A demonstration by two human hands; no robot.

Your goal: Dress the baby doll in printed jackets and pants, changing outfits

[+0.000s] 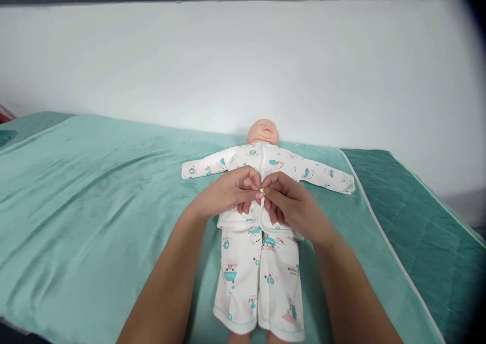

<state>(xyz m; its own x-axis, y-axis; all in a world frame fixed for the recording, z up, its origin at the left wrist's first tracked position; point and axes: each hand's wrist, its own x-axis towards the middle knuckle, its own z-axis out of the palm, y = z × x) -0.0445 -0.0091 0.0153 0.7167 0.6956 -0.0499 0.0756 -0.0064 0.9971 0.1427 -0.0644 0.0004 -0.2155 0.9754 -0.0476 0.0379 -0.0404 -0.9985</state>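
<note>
A baby doll (262,131) lies on its back on a teal blanket (94,192), head away from me. It wears a white printed shirt (288,164) with sleeves spread out and matching white trousers (261,278). My left hand (228,192) and my right hand (288,202) meet over the doll's belly. Both pinch the shirt's front edges at a small snap button (261,190) between the fingertips. The fingers of both hands are closed on the fabric.
The blanket covers a bed or table, with a darker green quilted mattress (413,217) showing at the right. A white wall (243,66) stands behind. Wide stretches of blanket lie to the doll's left.
</note>
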